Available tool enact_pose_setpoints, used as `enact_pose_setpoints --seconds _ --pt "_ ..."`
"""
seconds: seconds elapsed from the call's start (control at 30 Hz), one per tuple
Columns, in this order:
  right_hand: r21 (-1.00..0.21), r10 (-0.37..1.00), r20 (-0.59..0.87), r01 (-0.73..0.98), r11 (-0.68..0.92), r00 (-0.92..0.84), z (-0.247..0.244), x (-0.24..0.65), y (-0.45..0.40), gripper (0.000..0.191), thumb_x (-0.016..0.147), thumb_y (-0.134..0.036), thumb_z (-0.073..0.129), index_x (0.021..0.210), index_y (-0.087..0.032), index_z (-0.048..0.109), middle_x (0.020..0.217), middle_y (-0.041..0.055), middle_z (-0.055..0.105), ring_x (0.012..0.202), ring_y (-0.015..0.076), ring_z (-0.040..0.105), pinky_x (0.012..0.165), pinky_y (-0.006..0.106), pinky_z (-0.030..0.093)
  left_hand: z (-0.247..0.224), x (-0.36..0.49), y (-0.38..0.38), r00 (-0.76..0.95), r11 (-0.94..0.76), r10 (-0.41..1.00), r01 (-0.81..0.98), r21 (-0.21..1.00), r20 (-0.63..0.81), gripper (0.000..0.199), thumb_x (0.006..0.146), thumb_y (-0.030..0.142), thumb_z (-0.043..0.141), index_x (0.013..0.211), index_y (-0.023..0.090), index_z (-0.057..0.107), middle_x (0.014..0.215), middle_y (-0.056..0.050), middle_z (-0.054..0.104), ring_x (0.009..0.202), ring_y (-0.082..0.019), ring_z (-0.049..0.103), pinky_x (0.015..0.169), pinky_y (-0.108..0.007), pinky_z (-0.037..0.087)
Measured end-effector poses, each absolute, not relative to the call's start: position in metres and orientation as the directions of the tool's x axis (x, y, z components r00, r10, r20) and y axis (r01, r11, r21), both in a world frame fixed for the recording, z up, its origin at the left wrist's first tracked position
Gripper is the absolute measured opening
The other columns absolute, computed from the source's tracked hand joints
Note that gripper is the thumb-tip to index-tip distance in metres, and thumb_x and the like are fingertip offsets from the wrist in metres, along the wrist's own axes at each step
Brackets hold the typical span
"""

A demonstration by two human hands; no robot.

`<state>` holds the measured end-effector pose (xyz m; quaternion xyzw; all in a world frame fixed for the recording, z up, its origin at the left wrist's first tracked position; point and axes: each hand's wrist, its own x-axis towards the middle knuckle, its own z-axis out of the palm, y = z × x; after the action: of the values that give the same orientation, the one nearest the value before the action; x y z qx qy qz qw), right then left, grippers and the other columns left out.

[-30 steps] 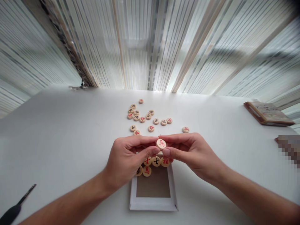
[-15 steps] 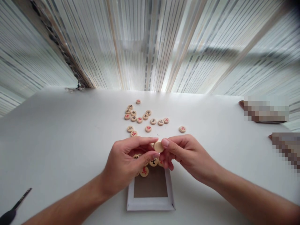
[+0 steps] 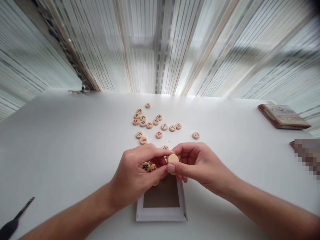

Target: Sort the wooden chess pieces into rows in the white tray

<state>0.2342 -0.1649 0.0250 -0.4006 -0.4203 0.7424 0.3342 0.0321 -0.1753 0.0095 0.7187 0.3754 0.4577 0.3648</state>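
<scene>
Presently, a round, pale wooden disc (image 3: pixel 172 158), its blank face showing, is held over the far part of a shallow, white-rimmed tray (image 3: pixel 162 215) with a brown floor. It is pinched between thumb and forefinger by the right hand (image 3: pixel 200 158). Its left edge is closely bordered by the fingertips of the left hand (image 3: pixel 132 166); whether it is gripped there cannot be told. Red- and black-lettered wooden discs (image 3: pixel 159 134) are scattered beyond on the white table (image 3: pixel 75 146).
</scene>
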Motion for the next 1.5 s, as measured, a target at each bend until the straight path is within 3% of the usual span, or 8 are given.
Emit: enact_pose_setpoints --seconds 0.1,0.2,0.3,0.5,0.77,0.97,1.27,1.5 --pt "-0.893 0.831 -0.334 -0.132 -0.429 -0.444 0.0254 0.2338 -0.1657 0.044 0.054 -0.033 0.106 0.072 -0.014 0.071 0.056 -0.0047 0.060 0.051 0.0069 0.049 0.046 0.019 0.036 0.0122 0.0327 -0.1756 0.333 -0.581 0.804 0.263 0.770 0.493 0.019 0.087 0.010 0.081 0.105 0.016 0.083 0.082 -0.005 0.080 0.070 -0.013 0.073 0.067 -0.021 0.060" --pt "-0.920 0.841 -0.334 -0.049 -0.390 -0.425 0.0248 0.2358 -0.1662 0.043 0.064 -0.041 0.102 0.070 -0.014 0.069 0.055 -0.0030 0.059 0.050 0.0074 0.048 0.045 0.020 0.032 0.0150 0.0333 -0.1758 0.365 -0.620 0.774 0.269 0.737 0.517 0.019 0.089 0.009 0.078 0.106 0.018 0.083 0.080 -0.004 0.080 0.069 -0.013 0.073 0.067 -0.021 0.060" --pt "-0.934 0.842 -0.306 -0.030 -0.356 -0.444 0.0235 0.2384 -0.1661 0.041 0.073 -0.045 0.096 0.071 -0.014 0.069 0.055 -0.0017 0.061 0.050 0.0091 0.052 0.047 0.021 0.037 0.0162 0.0336 -0.1762 0.366 -0.584 0.796 0.262 0.768 0.481 0.017 0.088 0.010 0.080 0.103 0.019 0.082 0.079 -0.003 0.080 0.066 -0.013 0.073 0.066 -0.022 0.060" --pt "-0.900 0.802 -0.232 -0.192 -0.392 -0.550 0.0217 0.2404 -0.1640 0.034 0.088 -0.042 0.085 0.074 -0.014 0.073 0.065 0.0013 0.068 0.052 0.0090 0.059 0.051 0.021 0.047 0.0135 0.0312 -0.1767 0.336 -0.449 0.866 0.195 0.872 0.370 0.023 0.087 0.012 0.082 0.108 0.019 0.082 0.079 -0.004 0.080 0.065 -0.015 0.074 0.064 -0.025 0.061" --pt "-0.883 0.796 -0.242 -0.213 -0.417 -0.555 0.0215 0.2397 -0.1650 0.026 0.083 -0.035 0.090 0.083 -0.013 0.076 0.070 0.0014 0.070 0.054 0.0086 0.061 0.052 0.019 0.050 0.0113 0.0307 -0.1768 0.302 -0.424 0.881 0.165 0.891 0.364 0.024 0.086 0.012 0.082 0.109 0.018 0.082 0.080 -0.005 0.080 0.067 -0.016 0.075 0.061 -0.025 0.061" --pt "-0.896 0.808 -0.295 -0.146 -0.420 -0.510 0.0233 0.2374 -0.1674 0.037 0.071 -0.036 0.098 0.073 -0.015 0.068 0.059 -0.0014 0.065 0.049 0.0089 0.057 0.047 0.020 0.046 0.0174 0.0336 -0.1780 0.323 -0.565 0.815 0.263 0.782 0.481 0.024 0.086 0.011 0.080 0.106 0.024 0.083 0.080 -0.002 0.082 0.064 -0.015 0.074 0.068 -0.026 0.063" --pt "-0.914 0.808 -0.251 -0.143 -0.379 -0.533 0.0279 0.2384 -0.1667 0.038 0.073 -0.042 0.097 0.075 -0.014 0.071 0.062 -0.0005 0.065 0.052 0.0096 0.056 0.051 0.022 0.047 0.0154 0.0322 -0.1782 0.318 -0.534 0.833 0.250 0.808 0.452 0.023 0.087 0.016 0.082 0.107 0.027 0.083 0.080 -0.002 0.082 0.063 -0.016 0.073 0.066 -0.027 0.064" --pt "-0.914 0.817 -0.165 -0.226 -0.337 -0.553 0.0240 0.2407 -0.1635 0.027 0.087 -0.040 0.087 0.091 -0.013 0.083 0.071 0.0028 0.072 0.057 0.0102 0.065 0.054 0.021 0.053 0.0124 0.0279 -0.1758 0.299 -0.494 0.850 0.168 0.853 0.433 0.030 0.087 0.013 0.083 0.114 0.026 0.082 0.084 -0.002 0.082 0.068 -0.015 0.074 0.064 -0.024 0.061"
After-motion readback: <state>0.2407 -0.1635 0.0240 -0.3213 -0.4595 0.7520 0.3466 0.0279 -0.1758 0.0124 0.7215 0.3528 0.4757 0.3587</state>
